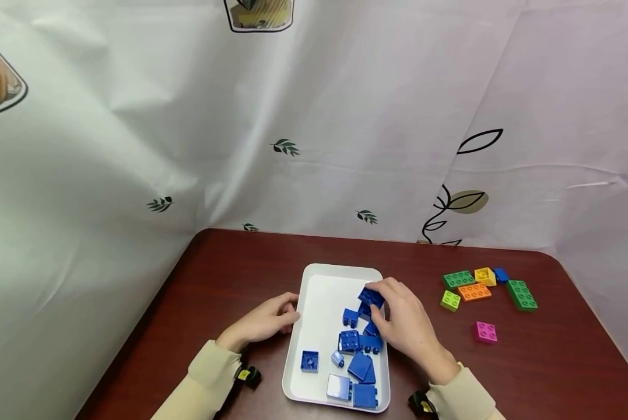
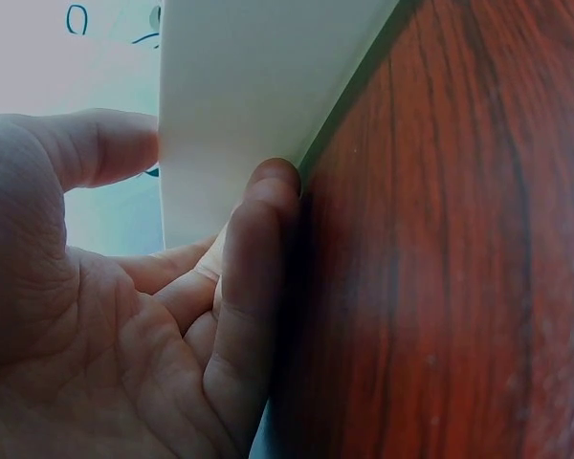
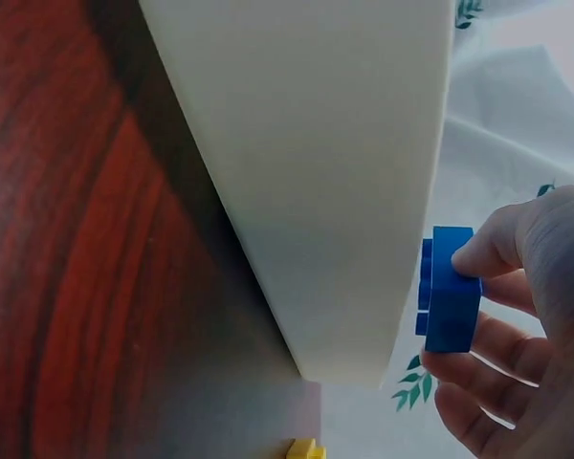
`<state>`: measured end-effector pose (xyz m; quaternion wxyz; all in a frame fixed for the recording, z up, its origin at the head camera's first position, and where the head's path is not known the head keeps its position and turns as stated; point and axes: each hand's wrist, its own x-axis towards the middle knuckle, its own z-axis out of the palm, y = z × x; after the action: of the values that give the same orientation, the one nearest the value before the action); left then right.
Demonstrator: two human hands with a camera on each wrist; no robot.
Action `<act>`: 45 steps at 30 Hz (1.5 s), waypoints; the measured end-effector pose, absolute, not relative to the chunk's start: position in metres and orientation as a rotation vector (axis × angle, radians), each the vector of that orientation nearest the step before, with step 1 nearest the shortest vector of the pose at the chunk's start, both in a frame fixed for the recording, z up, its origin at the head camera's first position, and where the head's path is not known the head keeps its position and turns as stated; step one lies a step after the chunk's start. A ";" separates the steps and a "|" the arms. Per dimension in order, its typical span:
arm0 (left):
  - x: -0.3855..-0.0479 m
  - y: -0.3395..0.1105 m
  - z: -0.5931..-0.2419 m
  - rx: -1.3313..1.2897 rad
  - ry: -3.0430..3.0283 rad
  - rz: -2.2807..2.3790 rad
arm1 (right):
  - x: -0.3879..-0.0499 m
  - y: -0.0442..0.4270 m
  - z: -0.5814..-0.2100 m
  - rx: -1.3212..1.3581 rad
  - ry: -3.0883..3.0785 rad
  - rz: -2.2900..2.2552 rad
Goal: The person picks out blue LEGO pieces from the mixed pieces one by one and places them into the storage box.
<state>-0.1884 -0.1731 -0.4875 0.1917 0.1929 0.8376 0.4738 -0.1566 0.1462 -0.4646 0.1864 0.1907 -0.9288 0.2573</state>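
My right hand (image 1: 405, 321) pinches a blue building brick (image 3: 452, 289) between thumb and fingers, over the right rim of the white tray (image 1: 316, 291). In the right wrist view the brick's studs face down, toward the table. Inside the tray lie several blue bricks, mostly along its right side, with a small square one (image 1: 309, 361) at the lower left. My left hand (image 1: 266, 318) holds the tray's left side. In the left wrist view its thumb touches the rim and its curled fingers press the outer wall (image 2: 239, 86) near the table.
On the dark red table right of the tray lie loose bricks: two green (image 1: 458, 280), an orange (image 1: 474, 292), a yellow (image 1: 485, 276), a lime (image 1: 450, 300), a blue (image 1: 501, 275) and a pink (image 1: 486, 332). A pale printed sheet (image 1: 314, 116) hangs behind the table.
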 end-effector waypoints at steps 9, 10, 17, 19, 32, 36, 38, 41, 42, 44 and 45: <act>-0.186 -0.174 -0.486 0.549 2.299 1.393 | -0.158 0.140 -0.465 0.574 -2.599 0.733; -0.186 -0.174 -0.485 0.548 2.297 1.393 | -0.158 0.140 -0.465 0.577 -2.601 0.737; -0.185 -0.175 -0.485 0.528 2.310 1.387 | -0.157 0.137 -0.467 0.654 -2.671 0.748; -0.186 -0.175 -0.487 0.527 2.312 1.383 | -0.155 0.138 -0.467 0.669 -2.705 0.729; -0.186 -0.175 -0.488 0.531 2.319 1.376 | -0.159 0.152 -0.463 0.701 -2.692 0.732; -0.187 -0.175 -0.489 0.531 2.318 1.380 | -0.162 0.160 -0.461 0.663 -2.701 0.739; -0.187 -0.175 -0.489 0.533 2.317 1.381 | -0.165 0.166 -0.460 0.635 -2.710 0.734; -0.187 -0.175 -0.488 0.535 2.316 1.378 | -0.168 0.176 -0.458 0.588 -2.727 0.737; -0.187 -0.175 -0.488 0.535 2.312 1.380 | -0.170 0.179 -0.457 0.570 -2.732 0.739; -0.187 -0.175 -0.488 0.539 2.308 1.382 | -0.172 0.187 -0.456 0.542 -2.736 0.741; -0.187 -0.175 -0.487 0.543 2.307 1.382 | -0.174 0.191 -0.456 0.528 -2.736 0.736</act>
<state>-0.1867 -0.1749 -0.4874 0.1976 0.1938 0.8244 0.4937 -0.1738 0.1913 -0.4557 0.1293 0.1815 -0.9414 0.2532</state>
